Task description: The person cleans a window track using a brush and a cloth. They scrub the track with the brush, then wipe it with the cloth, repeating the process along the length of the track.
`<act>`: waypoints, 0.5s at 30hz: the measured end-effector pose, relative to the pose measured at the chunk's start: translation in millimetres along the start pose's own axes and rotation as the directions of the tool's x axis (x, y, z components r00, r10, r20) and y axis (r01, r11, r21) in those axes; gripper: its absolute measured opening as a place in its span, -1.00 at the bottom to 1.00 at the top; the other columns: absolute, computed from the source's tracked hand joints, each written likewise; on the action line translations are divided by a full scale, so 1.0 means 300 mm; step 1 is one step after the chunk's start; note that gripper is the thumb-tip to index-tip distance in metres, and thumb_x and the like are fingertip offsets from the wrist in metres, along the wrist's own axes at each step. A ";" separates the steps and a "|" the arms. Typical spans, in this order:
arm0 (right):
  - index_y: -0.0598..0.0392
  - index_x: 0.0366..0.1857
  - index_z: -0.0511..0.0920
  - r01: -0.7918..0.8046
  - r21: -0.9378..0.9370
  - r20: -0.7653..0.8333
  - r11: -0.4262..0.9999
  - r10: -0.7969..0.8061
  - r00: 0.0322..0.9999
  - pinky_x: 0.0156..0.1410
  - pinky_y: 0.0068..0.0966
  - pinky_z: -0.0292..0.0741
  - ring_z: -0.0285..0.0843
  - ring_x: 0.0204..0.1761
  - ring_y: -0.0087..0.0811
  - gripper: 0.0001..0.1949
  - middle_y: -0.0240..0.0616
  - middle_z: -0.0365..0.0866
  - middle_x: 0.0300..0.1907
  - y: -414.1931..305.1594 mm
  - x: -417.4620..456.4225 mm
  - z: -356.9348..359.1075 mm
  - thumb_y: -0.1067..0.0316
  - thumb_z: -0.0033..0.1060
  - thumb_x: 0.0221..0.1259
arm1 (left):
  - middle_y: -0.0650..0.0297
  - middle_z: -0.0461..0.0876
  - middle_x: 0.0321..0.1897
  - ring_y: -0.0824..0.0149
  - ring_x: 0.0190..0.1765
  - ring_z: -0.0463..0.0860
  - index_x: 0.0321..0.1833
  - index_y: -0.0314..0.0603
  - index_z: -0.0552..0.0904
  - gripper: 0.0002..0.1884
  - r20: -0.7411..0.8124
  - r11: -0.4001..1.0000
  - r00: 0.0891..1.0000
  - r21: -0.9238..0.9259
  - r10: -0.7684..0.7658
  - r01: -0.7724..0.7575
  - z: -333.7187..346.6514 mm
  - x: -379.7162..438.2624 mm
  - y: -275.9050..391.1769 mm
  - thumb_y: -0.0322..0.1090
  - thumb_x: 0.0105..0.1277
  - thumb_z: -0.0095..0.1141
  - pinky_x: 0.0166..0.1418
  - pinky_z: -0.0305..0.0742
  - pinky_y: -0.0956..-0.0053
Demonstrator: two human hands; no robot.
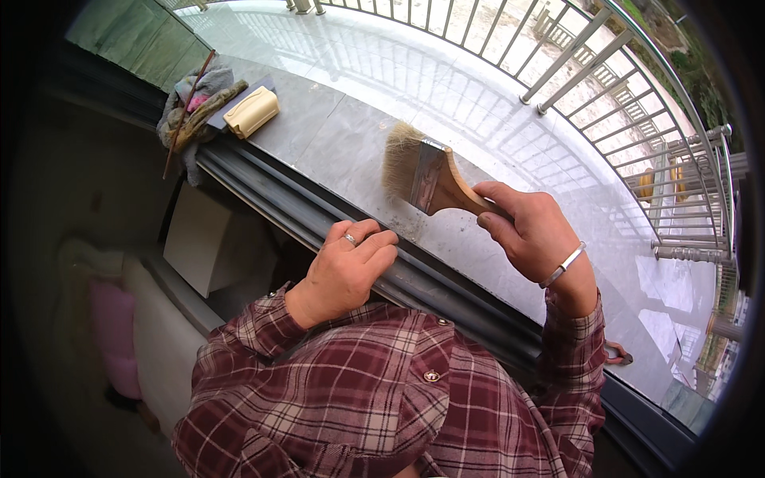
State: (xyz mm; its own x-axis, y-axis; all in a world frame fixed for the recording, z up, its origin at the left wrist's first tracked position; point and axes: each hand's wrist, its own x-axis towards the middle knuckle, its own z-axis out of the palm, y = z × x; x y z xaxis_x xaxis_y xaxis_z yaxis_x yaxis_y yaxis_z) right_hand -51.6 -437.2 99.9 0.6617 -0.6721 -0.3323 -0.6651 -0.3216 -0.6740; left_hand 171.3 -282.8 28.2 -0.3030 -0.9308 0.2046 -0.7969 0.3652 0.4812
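My right hand grips the wooden handle of a wide, flat bristle brush. The brush's pale bristles point left, over the grey tiled floor beside a dark metal sliding-door track. Dark specks of debris lie on the tile below the bristles. My left hand rests on the track with its fingers bent over the rail; its fingertips are partly hidden, and I cannot tell whether they hold anything. A cream-coloured block-like object lies at the tile's edge, up and to the left.
Crumpled rags with a thin brown stick across them lie at the track's far left. A curved metal railing bounds the balcony. A white box-like object stands below the track. A small tool lies near my right sleeve.
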 end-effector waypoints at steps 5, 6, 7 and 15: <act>0.13 0.00 0.61 -0.050 0.037 0.114 0.998 0.045 0.992 -0.17 -0.20 0.54 0.63 -0.35 0.05 -0.74 0.05 0.64 -0.43 -0.005 0.007 -0.006 0.32 0.20 0.28 | 0.20 0.64 0.07 0.13 0.14 0.58 -0.10 -0.24 0.60 -0.71 -0.001 0.998 1.000 0.060 -0.014 0.014 0.008 -0.024 0.019 -0.52 0.08 0.06 0.18 0.30 0.22; 0.14 -0.02 0.62 -0.030 0.050 0.117 0.998 0.024 0.993 -0.17 -0.20 0.54 0.62 -0.35 0.05 -0.75 0.05 0.64 -0.43 -0.003 0.013 -0.005 0.32 0.20 0.28 | 0.21 0.64 0.07 0.13 0.15 0.58 -0.10 -0.24 0.61 -0.72 0.002 0.998 1.000 0.061 -0.013 0.013 0.009 -0.025 0.018 -0.51 0.08 0.06 0.19 0.29 0.21; 0.14 -0.03 0.63 -0.010 0.063 0.121 0.998 0.002 0.993 -0.17 -0.20 0.54 0.62 -0.35 0.05 -0.75 0.05 0.64 -0.43 0.000 0.019 -0.003 0.32 0.19 0.28 | 0.21 0.64 0.07 0.13 0.15 0.58 -0.10 -0.24 0.61 -0.72 0.004 0.998 1.000 0.061 -0.013 0.013 0.010 -0.027 0.016 -0.51 0.09 0.06 0.20 0.28 0.21; 0.13 -0.18 0.67 0.134 -0.265 0.266 0.955 -0.061 0.962 -0.22 -0.18 0.52 0.61 -0.39 0.01 -0.83 -0.04 0.63 -0.51 -0.032 0.062 -0.081 0.33 0.18 0.26 | 0.22 0.63 0.07 0.17 0.15 0.58 -0.13 -0.22 0.63 -0.75 -0.019 0.997 1.000 0.079 0.006 -0.005 0.019 -0.032 0.009 -0.49 0.10 0.08 0.21 0.26 0.25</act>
State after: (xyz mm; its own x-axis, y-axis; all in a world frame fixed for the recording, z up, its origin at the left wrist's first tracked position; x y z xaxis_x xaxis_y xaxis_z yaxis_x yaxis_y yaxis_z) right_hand -41.3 -462.6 116.3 0.7692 -0.4496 -0.4541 -0.6383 -0.5734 -0.5136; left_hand 169.1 -273.1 22.6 -0.2981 -0.9280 0.2234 -0.8342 0.3670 0.4117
